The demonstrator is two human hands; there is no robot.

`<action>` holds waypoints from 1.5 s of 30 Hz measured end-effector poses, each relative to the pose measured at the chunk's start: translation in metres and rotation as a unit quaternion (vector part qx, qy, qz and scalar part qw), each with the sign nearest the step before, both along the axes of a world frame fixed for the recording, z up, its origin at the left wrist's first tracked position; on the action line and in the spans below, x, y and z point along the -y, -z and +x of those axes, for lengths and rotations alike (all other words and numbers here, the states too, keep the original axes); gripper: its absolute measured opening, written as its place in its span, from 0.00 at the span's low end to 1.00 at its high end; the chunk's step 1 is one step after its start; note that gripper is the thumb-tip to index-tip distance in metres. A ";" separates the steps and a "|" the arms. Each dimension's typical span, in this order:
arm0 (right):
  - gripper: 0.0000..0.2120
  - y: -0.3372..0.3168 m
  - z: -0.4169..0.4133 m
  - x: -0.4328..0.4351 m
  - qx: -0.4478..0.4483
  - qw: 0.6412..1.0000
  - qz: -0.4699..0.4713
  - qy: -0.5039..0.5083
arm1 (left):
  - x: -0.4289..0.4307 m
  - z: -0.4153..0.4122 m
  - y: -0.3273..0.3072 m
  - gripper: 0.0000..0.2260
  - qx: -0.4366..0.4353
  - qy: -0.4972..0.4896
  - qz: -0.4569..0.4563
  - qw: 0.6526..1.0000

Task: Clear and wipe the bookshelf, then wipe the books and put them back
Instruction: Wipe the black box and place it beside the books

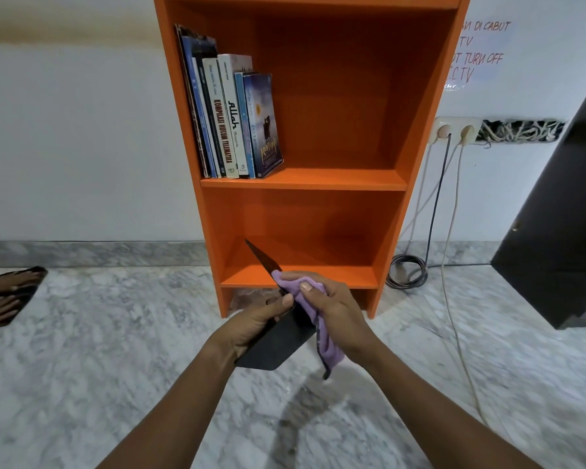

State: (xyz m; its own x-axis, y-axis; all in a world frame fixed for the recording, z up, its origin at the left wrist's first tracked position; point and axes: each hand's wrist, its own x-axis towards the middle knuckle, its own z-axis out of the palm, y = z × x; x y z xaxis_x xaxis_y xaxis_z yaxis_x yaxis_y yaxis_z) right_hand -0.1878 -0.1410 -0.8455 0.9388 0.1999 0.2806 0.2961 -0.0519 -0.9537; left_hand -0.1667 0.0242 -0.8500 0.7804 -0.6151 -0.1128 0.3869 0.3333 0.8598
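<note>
Book (pixel 278 343), gripped edge-up by my left hand (pixel 251 324), lets my right hand (pixel 339 309) (clutching purple cloth (pixel 325 336)) wipe its cover.

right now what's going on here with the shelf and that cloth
A person holds a thin dark book in the left hand and wipes it with a purple cloth gripped in the right hand, in front of an orange bookshelf. A row of books stands at the left of its upper shelf.
</note>
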 end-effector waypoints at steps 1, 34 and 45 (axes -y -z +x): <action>0.15 -0.004 0.001 -0.001 0.008 1.000 0.011 -0.016 | 0.001 0.001 0.001 0.13 -0.022 0.026 -0.038 0.999; 0.16 0.027 0.057 0.047 -0.127 0.960 -0.165 0.185 | 0.014 -0.012 0.022 0.17 -0.045 0.105 0.037 0.993; 0.42 0.037 0.025 0.043 -0.211 0.967 0.024 0.142 | -0.003 0.014 0.022 0.16 -0.128 -0.132 -0.085 0.979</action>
